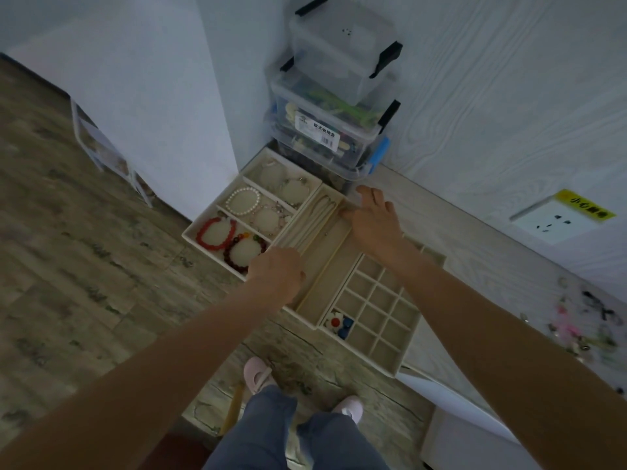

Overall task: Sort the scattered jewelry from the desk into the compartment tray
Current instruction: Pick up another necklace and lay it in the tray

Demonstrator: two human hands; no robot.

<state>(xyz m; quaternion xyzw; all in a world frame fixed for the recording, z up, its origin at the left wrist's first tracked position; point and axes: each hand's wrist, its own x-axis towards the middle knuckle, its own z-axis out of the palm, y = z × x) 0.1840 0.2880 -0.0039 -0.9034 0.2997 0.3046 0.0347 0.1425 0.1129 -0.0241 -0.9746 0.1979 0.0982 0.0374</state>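
I am working both hands over the long cream velvet necklace tray [317,232] at the centre of the frame: my left hand [278,271] is curling its fingers over the tray's near end, gripping it as far as I can judge, while my right hand [371,220] is lying with fingers spread and straight on the far right rim. If I am squaring this tray up, I should be moving both ends together and keeping it level, so the thin chain [327,202] lying at its far end is not sliding or tangling. To the left, the three-row cream bracelet tray [203,220] is holding a white pearl bracelet [243,200], a red bead bracelet [216,233], a dark red bead bracelet [245,253] and paler pieces in the top row. Lower right, the cream grid tray [402,359] is showing only a small flower-shaped piece [336,322] in one near cell. The scattered jewelry [576,322] is waiting on the table at the right edge.
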